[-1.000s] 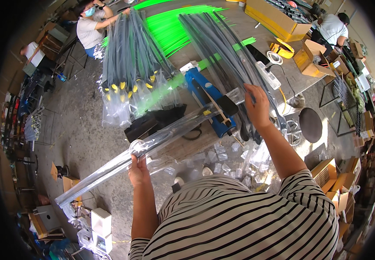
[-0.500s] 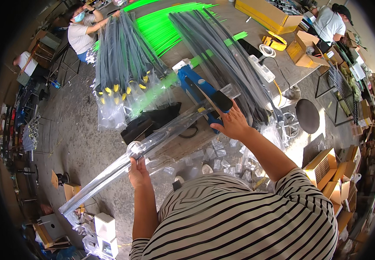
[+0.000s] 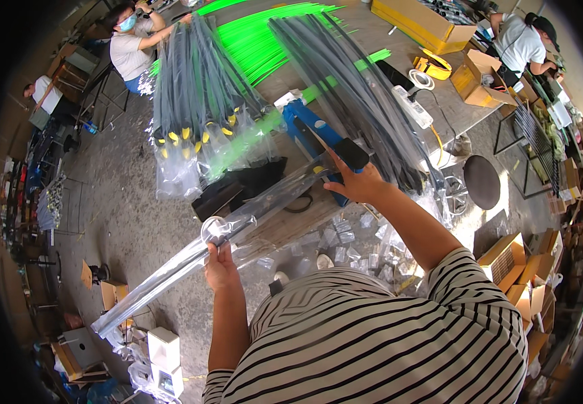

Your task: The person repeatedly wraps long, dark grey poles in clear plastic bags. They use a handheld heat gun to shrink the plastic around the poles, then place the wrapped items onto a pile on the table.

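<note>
A long clear plastic sleeve (image 3: 160, 286) with a dark rod inside slants from the floor at lower left up to the table. Near its middle, beside a white ring (image 3: 214, 229), my left hand (image 3: 222, 269) is closed around the sleeve. The upper end, with a yellow tip (image 3: 319, 170) inside, lies at a blue heat sealer (image 3: 321, 129) with a black-ended arm. My right hand (image 3: 362, 183) is just below that black end, thumb and index finger spread apart. Its other fingers are partly hidden.
Bagged dark rods (image 3: 190, 87) with yellow tips lie left of the sealer, more dark rods (image 3: 345, 87) right of it. Bright green rods (image 3: 251, 44) lie behind. A power strip (image 3: 412, 106) and open carton (image 3: 483, 77) are at right; a stool (image 3: 481, 182) stands beyond. Co-workers stand behind.
My right hand has slid from the top of the sealer's arm to just below its black end. The clear film that stuck out beyond the arm no longer shows. My left hand keeps its hold.
</note>
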### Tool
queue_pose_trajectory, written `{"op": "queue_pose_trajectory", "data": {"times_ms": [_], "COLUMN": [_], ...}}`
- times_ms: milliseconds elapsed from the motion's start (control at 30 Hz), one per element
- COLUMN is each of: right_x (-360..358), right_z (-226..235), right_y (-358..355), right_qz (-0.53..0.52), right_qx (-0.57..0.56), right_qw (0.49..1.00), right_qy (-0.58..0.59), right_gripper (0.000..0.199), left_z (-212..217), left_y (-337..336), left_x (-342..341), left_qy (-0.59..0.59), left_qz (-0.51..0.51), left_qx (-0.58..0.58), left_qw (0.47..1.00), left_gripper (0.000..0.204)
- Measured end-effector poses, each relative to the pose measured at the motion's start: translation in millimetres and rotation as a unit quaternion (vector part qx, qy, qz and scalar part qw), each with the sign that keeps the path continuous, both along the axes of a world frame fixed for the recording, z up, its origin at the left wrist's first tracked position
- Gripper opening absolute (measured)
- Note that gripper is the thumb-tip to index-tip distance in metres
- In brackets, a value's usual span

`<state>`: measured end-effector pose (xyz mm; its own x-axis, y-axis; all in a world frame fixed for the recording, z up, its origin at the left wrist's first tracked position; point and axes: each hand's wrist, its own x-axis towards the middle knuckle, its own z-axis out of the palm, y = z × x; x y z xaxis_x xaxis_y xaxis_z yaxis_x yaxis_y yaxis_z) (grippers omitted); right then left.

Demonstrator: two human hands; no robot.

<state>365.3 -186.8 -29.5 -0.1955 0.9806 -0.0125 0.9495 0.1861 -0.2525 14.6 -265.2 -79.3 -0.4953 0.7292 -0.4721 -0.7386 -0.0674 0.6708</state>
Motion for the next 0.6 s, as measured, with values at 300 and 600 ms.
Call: {"op": "queue_pose_trajectory", "data": {"times_ms": [300, 600], "right_x": [18, 10], "right_z": [21, 46], "right_y": [-16, -54], "right_qz": [-0.021, 0.04], "right_qx": [0.215, 0.338], "right_qw": [0.958, 0.933], "right_qy": [0.187, 0.117], "right_gripper": [0.063, 0.046], "left_z": [0, -3], "left_y": [0, 1], "left_x": [3, 5], "left_qy": [-0.005, 0.019], "left_qz": [0.005, -0.023], "left_qx": [-0.013, -0.003], "left_qw": [1.0, 1.0], "left_gripper": [0.024, 0.024]}}
